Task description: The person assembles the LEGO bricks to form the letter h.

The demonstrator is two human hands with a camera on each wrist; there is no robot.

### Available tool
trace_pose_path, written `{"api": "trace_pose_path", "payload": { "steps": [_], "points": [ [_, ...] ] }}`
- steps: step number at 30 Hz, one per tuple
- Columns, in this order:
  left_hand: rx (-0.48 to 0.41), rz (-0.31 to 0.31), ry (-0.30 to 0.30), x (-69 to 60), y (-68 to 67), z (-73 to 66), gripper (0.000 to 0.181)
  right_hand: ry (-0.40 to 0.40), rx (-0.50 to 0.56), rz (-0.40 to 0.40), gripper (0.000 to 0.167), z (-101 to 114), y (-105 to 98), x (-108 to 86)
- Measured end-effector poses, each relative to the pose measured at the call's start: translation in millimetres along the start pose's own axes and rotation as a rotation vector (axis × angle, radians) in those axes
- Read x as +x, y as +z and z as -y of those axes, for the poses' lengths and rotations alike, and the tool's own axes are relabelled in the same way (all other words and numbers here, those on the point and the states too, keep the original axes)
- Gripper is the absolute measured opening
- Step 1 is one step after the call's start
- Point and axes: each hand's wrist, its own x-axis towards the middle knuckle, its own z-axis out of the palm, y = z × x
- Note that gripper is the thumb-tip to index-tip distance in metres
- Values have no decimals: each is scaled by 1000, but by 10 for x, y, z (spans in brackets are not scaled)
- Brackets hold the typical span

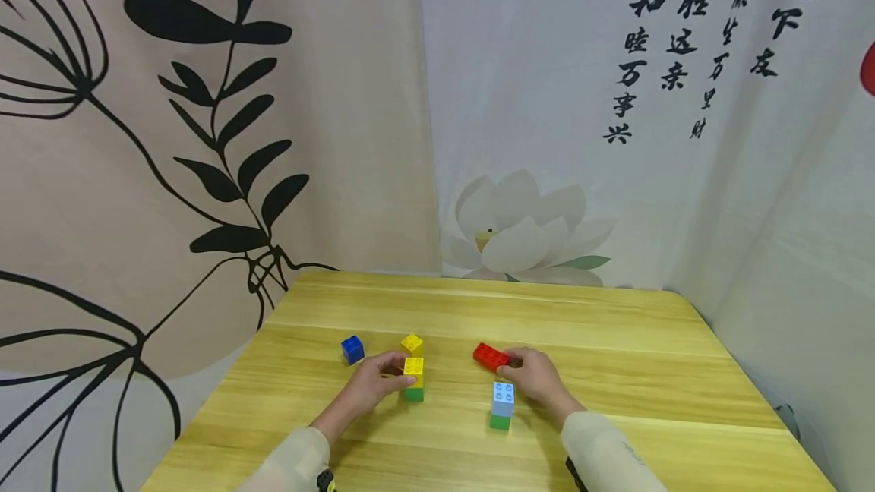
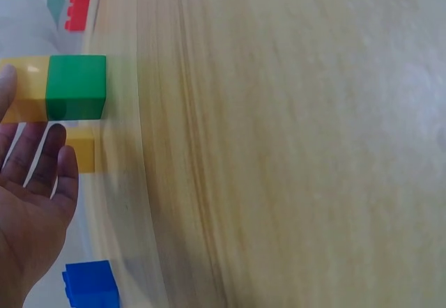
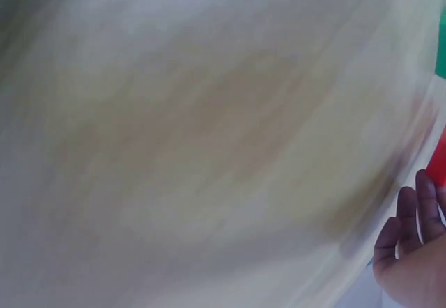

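Note:
Between thumb and fingers, my left hand grips a yellow block joined to a green block beneath it. The left wrist view shows the thumb on the yellow block and the green block free of the fingers. A long red brick is pinched at its right end by my right hand. In the right wrist view only part of the red brick shows at the edge. Just nearer than that hand, a light blue block stands on another green block.
A second yellow block lies behind the left hand's stack. To its left is a dark blue block. The wooden table reaches back to a printed curtain, with another curtain at the right.

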Motion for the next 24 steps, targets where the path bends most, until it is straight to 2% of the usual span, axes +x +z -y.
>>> {"api": "trace_pose_path", "payload": {
  "steps": [14,24],
  "points": [
    [20,0,23,9,57,-26,36,-4,103,-5,32,47,-231,-35],
    [53,7,33,9,187,-99,35,-67,85,-24,32,157,-372,-51]
  ]
}}
